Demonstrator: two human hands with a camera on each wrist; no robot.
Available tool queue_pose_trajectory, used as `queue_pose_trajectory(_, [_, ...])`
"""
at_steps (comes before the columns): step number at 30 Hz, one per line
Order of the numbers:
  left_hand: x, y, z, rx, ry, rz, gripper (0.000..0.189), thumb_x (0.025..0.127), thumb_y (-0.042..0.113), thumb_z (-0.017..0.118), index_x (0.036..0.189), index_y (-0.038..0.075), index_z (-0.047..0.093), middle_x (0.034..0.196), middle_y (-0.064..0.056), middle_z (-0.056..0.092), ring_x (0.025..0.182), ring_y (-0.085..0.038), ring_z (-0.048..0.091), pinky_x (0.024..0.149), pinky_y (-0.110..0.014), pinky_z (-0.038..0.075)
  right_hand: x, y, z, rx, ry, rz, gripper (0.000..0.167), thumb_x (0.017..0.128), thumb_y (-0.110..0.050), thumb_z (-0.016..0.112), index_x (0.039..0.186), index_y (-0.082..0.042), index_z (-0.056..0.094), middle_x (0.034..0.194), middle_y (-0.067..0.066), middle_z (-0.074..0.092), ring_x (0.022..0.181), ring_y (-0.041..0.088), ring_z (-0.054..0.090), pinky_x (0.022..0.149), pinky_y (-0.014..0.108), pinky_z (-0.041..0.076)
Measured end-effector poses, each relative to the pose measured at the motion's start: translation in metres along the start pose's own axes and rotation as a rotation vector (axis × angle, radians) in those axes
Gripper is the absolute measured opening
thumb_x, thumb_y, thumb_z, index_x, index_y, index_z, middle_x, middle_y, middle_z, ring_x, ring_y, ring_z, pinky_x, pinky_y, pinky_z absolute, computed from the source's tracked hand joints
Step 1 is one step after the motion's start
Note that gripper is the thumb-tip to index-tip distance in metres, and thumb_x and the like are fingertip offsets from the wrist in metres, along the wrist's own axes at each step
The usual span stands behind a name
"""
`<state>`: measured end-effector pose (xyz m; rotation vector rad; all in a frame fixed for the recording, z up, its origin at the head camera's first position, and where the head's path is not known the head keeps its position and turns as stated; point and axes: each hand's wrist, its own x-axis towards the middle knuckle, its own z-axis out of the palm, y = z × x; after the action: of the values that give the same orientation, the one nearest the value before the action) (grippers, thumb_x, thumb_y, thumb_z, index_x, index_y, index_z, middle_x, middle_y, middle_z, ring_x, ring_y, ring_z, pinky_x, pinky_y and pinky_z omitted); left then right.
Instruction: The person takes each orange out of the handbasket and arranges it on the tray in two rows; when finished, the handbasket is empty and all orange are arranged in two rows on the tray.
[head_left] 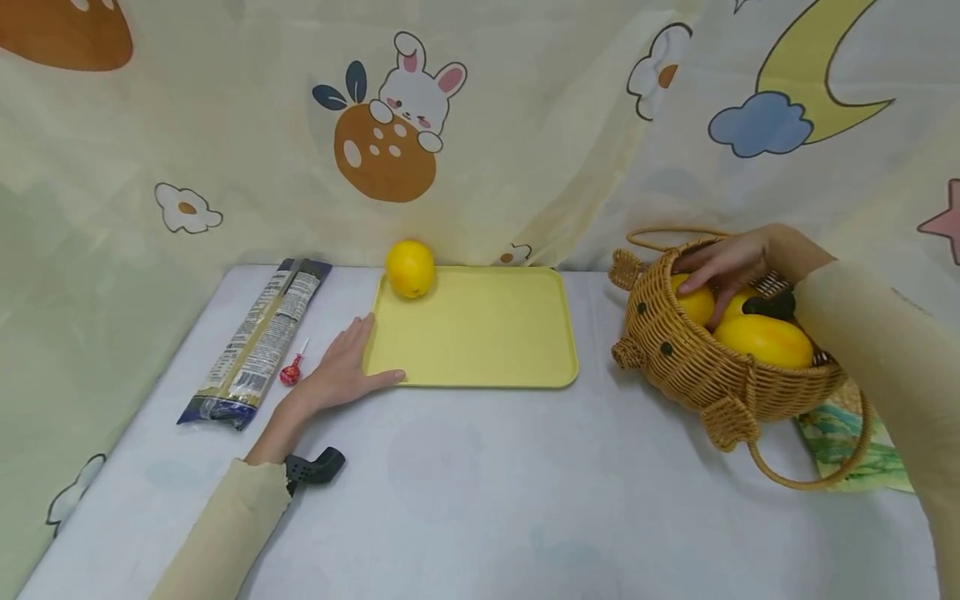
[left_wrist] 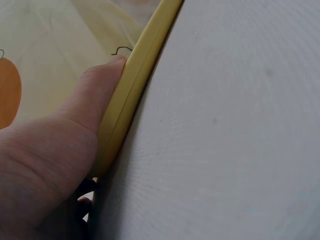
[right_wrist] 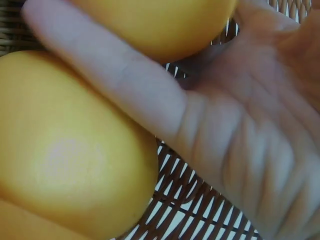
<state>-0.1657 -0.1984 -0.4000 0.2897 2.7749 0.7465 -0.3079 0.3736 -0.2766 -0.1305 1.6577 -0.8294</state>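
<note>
A yellow tray (head_left: 480, 333) lies on the white table, and a rounded yellow fruit (head_left: 410, 269) sits at its far left corner. My left hand (head_left: 341, 371) rests at the near left corner, fingers straight along the left edge and thumb on the front rim (left_wrist: 132, 85). On the right is a wicker basket (head_left: 663, 358) shaped like an animal. Inside it, my right hand (head_left: 723, 262) grips a yellow fruit (head_left: 696, 307), its fingers partly hidden. In the right wrist view, the thumb (right_wrist: 125, 75) lies between this fruit (right_wrist: 165, 25) and another yellow fruit (right_wrist: 75, 145).
An oblong, long yellow fruit (head_left: 765, 340) lies in the basket's near side. Left of the tray are a long printed packet (head_left: 258, 342) and a red lollipop (head_left: 291, 371). A green patterned bag (head_left: 855, 450) lies partly under the basket. A printed cloth (head_left: 525, 150) hangs behind.
</note>
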Motion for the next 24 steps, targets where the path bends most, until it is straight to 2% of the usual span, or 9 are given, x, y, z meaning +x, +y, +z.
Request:
queue_pose_trajectory(6, [-0.001,0.001,-0.001,-0.012,0.003,0.004,0.116,0.082,0.064,0.063,0.155,0.002,-0.002,0.164,-0.019,-0.002,0.152,-0.038,-0.002,0.124,-0.055,0.002,-0.003,-0.003,0.001,-0.004,0.01,-0.006,0.079,0.104,-0.021,0.041,0.151,-0.002,-0.02,0.157,0.031,-0.01,0.128,0.028,0.046,0.103,0.055,0.047])
queue_pose_trajectory(14, [-0.002,0.0,-0.001,-0.017,0.005,0.006,0.116,0.082,0.064,0.063,0.155,0.003,-0.002,0.164,-0.019,-0.002,0.151,-0.039,-0.001,0.123,-0.056,0.002,-0.004,-0.007,0.002,-0.064,-0.006,0.009,0.084,0.104,-0.022,0.042,0.149,0.0,-0.025,0.155,0.035,-0.005,0.124,0.027,0.051,0.102,0.052,0.049])
queue_pose_trajectory(21, [0.0,-0.002,0.0,-0.014,0.009,0.005,0.116,0.081,0.064,0.063,0.156,0.003,-0.002,0.164,-0.018,-0.002,0.152,-0.039,-0.001,0.124,-0.055,0.003,-0.009,-0.012,0.001,-0.153,0.045,0.069,0.083,0.104,-0.031,0.041,0.15,0.002,-0.02,0.151,0.033,0.016,0.116,0.022,0.055,0.093,0.039,0.057])
queue_pose_trajectory(24, [0.0,-0.002,0.0,-0.013,0.008,0.004,0.116,0.081,0.064,0.063,0.156,0.004,-0.002,0.164,-0.018,-0.002,0.152,-0.039,-0.001,0.124,-0.055,0.003,-0.011,-0.012,0.002,-0.15,0.047,0.069,0.083,0.104,-0.031,0.04,0.149,0.003,-0.021,0.153,0.035,0.008,0.119,0.021,0.053,0.095,0.04,0.056])
